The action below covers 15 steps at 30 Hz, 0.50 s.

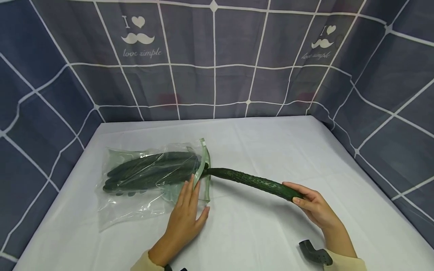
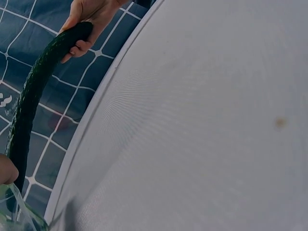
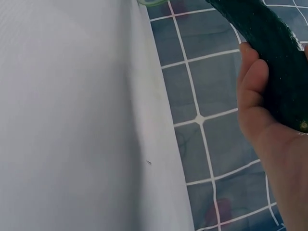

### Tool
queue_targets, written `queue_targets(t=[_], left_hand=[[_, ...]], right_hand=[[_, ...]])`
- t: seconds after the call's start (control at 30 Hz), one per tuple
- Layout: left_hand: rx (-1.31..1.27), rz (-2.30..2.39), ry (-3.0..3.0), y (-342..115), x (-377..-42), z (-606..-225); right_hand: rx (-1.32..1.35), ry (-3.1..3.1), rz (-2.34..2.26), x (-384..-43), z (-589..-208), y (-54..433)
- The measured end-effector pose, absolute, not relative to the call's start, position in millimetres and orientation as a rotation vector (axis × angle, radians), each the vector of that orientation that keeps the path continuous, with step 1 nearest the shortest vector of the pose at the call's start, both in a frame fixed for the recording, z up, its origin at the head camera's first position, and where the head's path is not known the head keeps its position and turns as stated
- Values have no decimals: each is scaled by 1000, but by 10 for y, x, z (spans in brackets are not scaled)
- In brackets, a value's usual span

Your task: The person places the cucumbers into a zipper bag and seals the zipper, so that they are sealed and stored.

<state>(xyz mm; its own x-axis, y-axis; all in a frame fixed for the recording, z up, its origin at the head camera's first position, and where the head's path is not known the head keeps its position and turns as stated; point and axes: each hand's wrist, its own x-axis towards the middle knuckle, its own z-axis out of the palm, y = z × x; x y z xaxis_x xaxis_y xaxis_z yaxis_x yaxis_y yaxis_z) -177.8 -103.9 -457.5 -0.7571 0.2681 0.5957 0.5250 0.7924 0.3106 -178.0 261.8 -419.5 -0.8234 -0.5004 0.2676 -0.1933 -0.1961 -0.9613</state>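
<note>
A long, bumpy cucumber [image 1: 252, 180] slants from the mouth of a clear zip bag [image 1: 125, 210] out to the right. My right hand [image 1: 313, 205] grips its outer end, thumb on the near side and fingers on the far side. In the right wrist view the fingers curl round the cucumber [image 3: 276, 62]. Several more dark green cucumbers [image 1: 152, 169] lie inside the bag. My left hand [image 1: 184, 216] rests on the bag beside its green-edged opening, fingers straight and thumb spread away. The cucumber's inner tip lies just at that opening.
A white cloth covers the table [image 1: 257, 233]. Dark blue-grey checked curtains [image 1: 230, 82] stand behind it and on both sides. A dark curved device [image 1: 315, 254] sits at my right wrist.
</note>
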Motion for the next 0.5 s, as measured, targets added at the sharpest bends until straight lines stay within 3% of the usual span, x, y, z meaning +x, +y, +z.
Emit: queue_targets(t=[0.5], left_hand=[[-606,-625,-2413,-1041,-1773,-4562]], right_hand=[[-828,1902,-1985,-2039,-4220,2367]])
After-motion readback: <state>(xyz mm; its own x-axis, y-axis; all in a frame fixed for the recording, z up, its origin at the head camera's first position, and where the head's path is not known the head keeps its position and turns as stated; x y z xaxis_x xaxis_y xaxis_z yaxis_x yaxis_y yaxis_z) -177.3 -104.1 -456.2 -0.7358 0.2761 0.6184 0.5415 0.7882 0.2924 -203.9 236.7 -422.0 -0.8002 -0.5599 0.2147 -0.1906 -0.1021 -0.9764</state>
